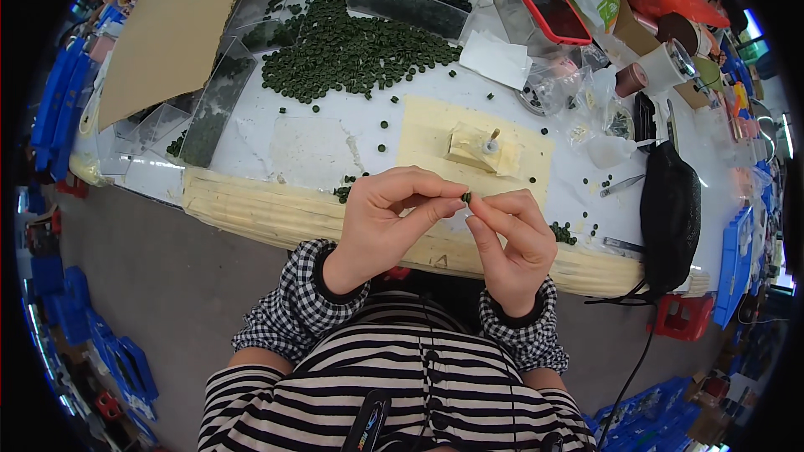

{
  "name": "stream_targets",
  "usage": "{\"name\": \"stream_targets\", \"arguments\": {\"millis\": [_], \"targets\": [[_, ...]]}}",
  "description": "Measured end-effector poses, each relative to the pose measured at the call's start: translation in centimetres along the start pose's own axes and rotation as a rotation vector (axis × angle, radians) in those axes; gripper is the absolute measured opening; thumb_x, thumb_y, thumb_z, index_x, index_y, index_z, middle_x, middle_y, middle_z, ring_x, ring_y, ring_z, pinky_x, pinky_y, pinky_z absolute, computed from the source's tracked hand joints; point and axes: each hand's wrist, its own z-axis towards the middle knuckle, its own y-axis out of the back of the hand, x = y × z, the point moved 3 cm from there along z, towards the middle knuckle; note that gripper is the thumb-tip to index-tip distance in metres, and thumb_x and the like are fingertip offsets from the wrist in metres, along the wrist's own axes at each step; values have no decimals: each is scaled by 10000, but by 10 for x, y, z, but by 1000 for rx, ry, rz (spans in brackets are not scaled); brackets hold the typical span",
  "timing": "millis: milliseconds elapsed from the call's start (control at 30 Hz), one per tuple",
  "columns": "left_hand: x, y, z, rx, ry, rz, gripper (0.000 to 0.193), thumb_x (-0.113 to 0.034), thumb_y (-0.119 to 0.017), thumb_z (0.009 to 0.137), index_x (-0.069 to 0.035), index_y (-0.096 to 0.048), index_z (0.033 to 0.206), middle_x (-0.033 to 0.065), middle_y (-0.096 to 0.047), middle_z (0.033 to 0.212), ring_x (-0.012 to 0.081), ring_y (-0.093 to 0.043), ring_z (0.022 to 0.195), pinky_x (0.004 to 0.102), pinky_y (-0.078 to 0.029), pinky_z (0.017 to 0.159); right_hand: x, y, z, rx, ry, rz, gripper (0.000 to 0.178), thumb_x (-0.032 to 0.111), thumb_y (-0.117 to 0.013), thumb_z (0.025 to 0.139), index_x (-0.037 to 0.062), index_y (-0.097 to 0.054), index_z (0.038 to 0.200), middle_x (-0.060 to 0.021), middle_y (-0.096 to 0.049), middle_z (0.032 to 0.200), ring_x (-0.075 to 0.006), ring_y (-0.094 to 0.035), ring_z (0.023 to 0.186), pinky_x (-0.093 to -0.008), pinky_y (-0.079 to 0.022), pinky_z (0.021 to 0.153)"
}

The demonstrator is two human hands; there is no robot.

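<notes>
A small dark green round part [466, 197] is held up over the table's near edge. My left hand [381, 213] pinches it between thumb and forefinger. From the other side my right hand [515, 238] meets it with its fingertips, fingers bent and close together; the fingertips partly hide the part. Just beyond my hands, a block wrapped in cream tape [469, 151] sits on a yellowish sheet [423, 130], with a short brass-coloured pin [494, 135] standing up from it. A few more green parts [563, 234] lie beside my right hand.
A large pile of green parts [335, 50] spreads over the far left, beside clear bins [219, 105]. A red-cased phone [544, 0] leans at the back. On the right lie a black pouch [672, 209], tweezers [622, 185] and thread spools [632, 79]. Padding [251, 205] covers the front edge.
</notes>
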Motion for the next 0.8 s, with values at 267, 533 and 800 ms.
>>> {"name": "stream_targets", "arguments": {"millis": [267, 533, 800], "targets": [[0, 0, 0, 1, -15, -6, 174, 119, -622, 831, 54, -681, 982, 130, -669, 923, 163, -656, 827, 250, -544, 738, 3, 0, 1, 21, 29, -1, 313, -70, -733, 720, 29, -724, 1016, -64, -663, 865, -174, -584, 744, -260, -461, 633], [1, 2, -4, 1, 54, -48, 161, 111, -626, 835, 57, -680, 977, 136, -675, 911, 161, -657, 807, 247, -542, 730, 7, -2, 0, 39, 108, -46, 327, -65, -745, 707, 35, -722, 1017, -60, -661, 863, -179, -584, 727, -260, -460, 612], [-5, 0, -5, 6, -19, -13, 173, 128, -621, 826, 61, -678, 975, 136, -674, 923, 160, -649, 824, 248, -536, 743, 5, -1, 2, 19, 150, -12, 344, -64, -748, 703, 49, -723, 1027, -53, -660, 862, -176, -579, 724, -264, -449, 604]]}}
